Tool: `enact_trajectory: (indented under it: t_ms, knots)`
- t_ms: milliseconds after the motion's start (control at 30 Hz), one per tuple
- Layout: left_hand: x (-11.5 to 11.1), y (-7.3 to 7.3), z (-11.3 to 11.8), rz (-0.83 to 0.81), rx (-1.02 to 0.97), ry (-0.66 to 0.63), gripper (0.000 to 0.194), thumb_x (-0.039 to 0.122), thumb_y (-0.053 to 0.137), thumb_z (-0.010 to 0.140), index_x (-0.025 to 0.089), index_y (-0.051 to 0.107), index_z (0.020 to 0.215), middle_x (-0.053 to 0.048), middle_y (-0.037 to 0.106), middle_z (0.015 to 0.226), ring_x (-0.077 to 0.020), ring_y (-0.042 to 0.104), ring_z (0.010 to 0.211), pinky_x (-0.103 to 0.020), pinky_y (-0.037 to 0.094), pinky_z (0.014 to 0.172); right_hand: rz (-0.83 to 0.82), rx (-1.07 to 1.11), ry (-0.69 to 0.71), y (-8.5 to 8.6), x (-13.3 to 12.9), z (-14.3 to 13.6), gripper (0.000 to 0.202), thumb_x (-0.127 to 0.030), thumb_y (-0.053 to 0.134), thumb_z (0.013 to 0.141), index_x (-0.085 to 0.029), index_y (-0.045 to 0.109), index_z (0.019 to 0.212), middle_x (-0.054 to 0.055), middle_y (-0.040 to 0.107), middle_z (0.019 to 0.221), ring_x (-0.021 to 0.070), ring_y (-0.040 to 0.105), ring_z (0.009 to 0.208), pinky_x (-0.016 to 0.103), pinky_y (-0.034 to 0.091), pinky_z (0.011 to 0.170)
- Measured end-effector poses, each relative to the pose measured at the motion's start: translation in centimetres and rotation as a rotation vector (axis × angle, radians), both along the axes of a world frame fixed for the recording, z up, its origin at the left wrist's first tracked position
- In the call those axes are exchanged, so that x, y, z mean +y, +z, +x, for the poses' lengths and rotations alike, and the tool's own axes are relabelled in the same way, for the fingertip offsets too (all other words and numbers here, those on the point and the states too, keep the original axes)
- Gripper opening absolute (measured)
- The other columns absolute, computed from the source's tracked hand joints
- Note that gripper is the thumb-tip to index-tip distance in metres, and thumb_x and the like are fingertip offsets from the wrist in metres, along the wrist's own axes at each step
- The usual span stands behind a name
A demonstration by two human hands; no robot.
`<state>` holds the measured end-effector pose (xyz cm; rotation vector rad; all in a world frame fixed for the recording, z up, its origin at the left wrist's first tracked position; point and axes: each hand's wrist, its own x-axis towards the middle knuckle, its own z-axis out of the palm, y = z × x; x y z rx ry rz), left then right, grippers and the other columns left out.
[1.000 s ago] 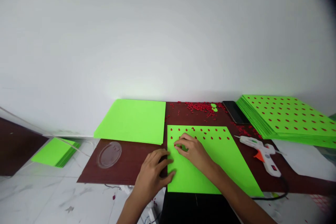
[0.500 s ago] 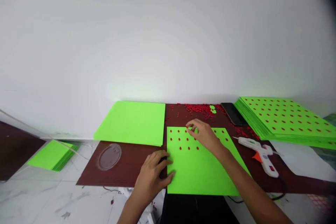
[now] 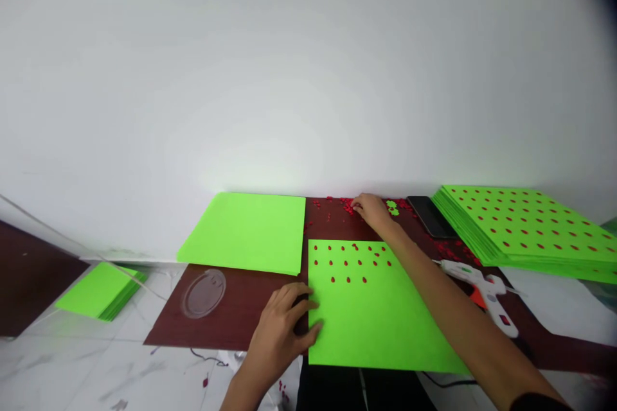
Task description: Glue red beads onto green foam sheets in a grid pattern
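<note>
A bright green sheet [image 3: 376, 327] lies in front of me, with rows of small red pieces [image 3: 348, 280] on its upper part. My left hand [image 3: 284, 327] rests at the sheet's left edge, fingers apart and holding nothing. Beyond the sheet's far edge, my right hand [image 3: 369, 207] reaches to the scattered pile of red pieces [image 3: 346, 205] by the wall. Its thumb and fingertips are bent close together at the pile; whether a piece is between them is too small to tell. My right forearm hides part of the sheet's right side.
At the right are a white glue gun [image 3: 491, 298], a black phone [image 3: 431, 217], white paper [image 3: 559, 302] and a stack of red-dotted green sheets [image 3: 530, 225]. Plain green sheets [image 3: 250, 231] and a clear round lid [image 3: 205, 293] lie left; another green stack [image 3: 99, 289] is on the floor.
My right hand has moved from the sheet's top row away to the red pile, and its forearm now reaches across the sheet's right part. My left hand stays at the left edge.
</note>
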<state>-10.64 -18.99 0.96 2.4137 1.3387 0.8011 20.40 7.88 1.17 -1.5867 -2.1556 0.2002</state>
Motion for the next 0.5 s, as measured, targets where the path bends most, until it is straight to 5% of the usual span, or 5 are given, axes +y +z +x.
enact_trajectory:
  t_ms: [200, 500]
  knots:
    - [0.1, 0.1, 0.0, 0.016, -0.009, -0.010, 0.024, 0.022, 0.078, 0.085, 0.025, 0.072, 0.109, -0.009, 0.070, 0.125, -0.0313, 0.065, 0.118, -0.047, 0.056, 0.094, 0.013, 0.111, 0.064, 0.1, -3.6, -0.3, 0.015, -0.012, 0.066, 0.092, -0.019, 0.078, 0.098, 0.006, 0.079, 0.092, 0.0196, 0.073, 0.086, 0.031, 0.054, 0.083]
    - [0.0, 0.2, 0.1, 0.001, -0.012, -0.014, 0.025, 0.023, 0.078, 0.087, 0.024, 0.072, 0.111, -0.008, 0.069, 0.126, -0.0303, 0.064, 0.121, -0.047, 0.055, 0.097, -0.087, 0.337, 0.325, -0.8, -18.9, -4.2, 0.014, -0.011, 0.067, 0.095, -0.023, 0.074, 0.097, 0.003, 0.076, 0.097, 0.0183, 0.072, 0.086, 0.033, 0.058, 0.082]
